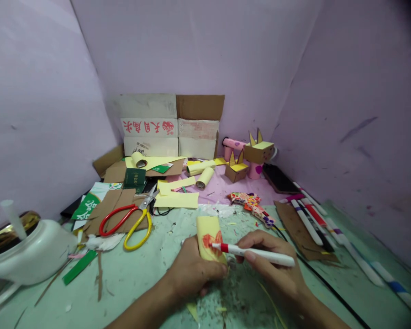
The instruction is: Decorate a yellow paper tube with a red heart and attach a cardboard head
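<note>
My left hand is closed around the lower part of a yellow paper-covered tube, holding it upright and slightly tilted. A red-orange shape, heart-like or petal-like, is drawn on the tube's near side. Pinched in the fingers of my right hand is a white marker with a red band near its tip. The marker points left, and its tip is at the coloured shape, seemingly touching the paper. Part of the tube's lower end is hidden by my left fingers and thumb.
Scissors with red and yellow handles lie left on cardboard, near a white teapot-like vessel. Yellow rolls and small cardboard boxes with ears stand behind. A patterned glue gun, its black cord and several markers lie right.
</note>
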`<state>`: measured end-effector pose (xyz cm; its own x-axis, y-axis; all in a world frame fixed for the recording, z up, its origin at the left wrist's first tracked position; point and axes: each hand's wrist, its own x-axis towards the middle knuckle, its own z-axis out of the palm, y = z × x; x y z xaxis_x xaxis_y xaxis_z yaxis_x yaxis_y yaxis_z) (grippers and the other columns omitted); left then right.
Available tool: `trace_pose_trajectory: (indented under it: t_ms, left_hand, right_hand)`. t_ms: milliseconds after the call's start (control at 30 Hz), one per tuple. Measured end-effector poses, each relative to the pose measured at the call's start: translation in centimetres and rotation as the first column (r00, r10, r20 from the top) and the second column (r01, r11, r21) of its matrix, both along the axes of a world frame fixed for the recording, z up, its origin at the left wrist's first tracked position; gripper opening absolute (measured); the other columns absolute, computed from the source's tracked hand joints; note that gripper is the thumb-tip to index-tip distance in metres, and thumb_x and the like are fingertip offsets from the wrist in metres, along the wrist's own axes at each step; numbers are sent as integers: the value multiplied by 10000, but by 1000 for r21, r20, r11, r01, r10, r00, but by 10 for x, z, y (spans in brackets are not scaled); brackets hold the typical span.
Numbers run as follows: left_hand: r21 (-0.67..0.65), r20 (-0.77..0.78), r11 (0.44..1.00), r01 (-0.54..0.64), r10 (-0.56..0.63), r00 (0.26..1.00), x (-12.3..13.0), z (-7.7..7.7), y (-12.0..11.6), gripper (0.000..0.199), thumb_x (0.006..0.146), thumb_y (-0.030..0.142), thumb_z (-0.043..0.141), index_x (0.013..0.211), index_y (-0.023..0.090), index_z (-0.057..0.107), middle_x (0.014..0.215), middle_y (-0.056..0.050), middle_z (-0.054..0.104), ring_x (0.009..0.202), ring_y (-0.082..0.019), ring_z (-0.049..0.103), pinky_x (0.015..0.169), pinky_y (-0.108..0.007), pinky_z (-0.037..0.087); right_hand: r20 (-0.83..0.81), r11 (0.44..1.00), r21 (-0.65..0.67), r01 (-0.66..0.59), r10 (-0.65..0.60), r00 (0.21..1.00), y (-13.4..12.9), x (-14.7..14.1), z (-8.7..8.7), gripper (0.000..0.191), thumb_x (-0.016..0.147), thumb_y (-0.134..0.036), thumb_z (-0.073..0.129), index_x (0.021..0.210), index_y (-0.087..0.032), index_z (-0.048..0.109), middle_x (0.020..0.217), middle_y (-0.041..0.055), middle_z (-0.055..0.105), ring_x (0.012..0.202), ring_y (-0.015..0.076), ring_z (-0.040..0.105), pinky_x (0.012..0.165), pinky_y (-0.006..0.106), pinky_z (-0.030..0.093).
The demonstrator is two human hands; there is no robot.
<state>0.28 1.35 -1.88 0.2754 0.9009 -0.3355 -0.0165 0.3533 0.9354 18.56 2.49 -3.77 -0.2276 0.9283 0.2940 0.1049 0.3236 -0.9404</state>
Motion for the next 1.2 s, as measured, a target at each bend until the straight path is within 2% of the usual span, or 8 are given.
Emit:
trace_pose_trajectory:
  t_ms: [233,467,600,733,900,1033,1200]
  left_hand:
    - [-16,11,1000,-17,18,1000,0,-3,0,121,537,213,660,610,133,607,346,76,442,247,-44,311,254,-164,223]
    - [-3,27,1000,-24,24,999,0,-4,0,116,538,232,661,571,146,591,334,76,430,244,-45,311,249,-162,225]
    - [-1,13,1000,-24,24,1000,0,-4,-1,114,548,232,662,585,144,600,319,84,405,243,-49,298,252,-168,211]
    - [15,20,999,-28,28,999,1,-3,-2,119,548,236,656,566,152,572,335,80,412,250,-45,294,263,-175,206]
    - [-14,1,999,-34,34,999,2,-2,-1,137,537,243,658,613,150,592,355,79,437,247,-51,304,252,-177,210]
    - [-6,5,1000,-21,21,1000,1,-2,0,129,529,227,649,610,148,588,370,75,448,254,-49,318,254,-173,232]
    - [2,12,1000,-17,17,1000,0,-2,0,113,540,211,645,611,150,583,384,77,447,264,-42,316,262,-171,224]
  right_hand:
    - [-6,995,6,104,-104,995,-1,-1,0,166,776,-357,650,752,-201,701,608,19,684,535,166,566,511,253,397]
    - [58,998,58,0,-3,998,2,5,-4,151,799,-325,629,749,-199,693,603,19,687,532,166,592,498,238,420]
    - [60,998,64,26,-29,998,1,6,-3,145,817,-328,626,790,-203,693,634,22,708,549,166,605,507,234,431]
    - [75,997,71,-6,1,997,0,4,-4,160,803,-339,635,761,-198,699,600,22,680,526,167,580,487,243,409]
    - [53,997,61,43,-47,997,0,3,-3,164,803,-339,629,776,-194,701,616,29,687,546,177,596,501,250,424]
    - [84,997,75,-3,-3,996,0,3,0,171,792,-332,632,750,-181,701,591,34,676,509,173,578,477,253,410]
    - [19,999,41,27,-27,999,1,1,0,178,781,-342,637,734,-183,701,589,39,678,521,181,582,488,263,415]
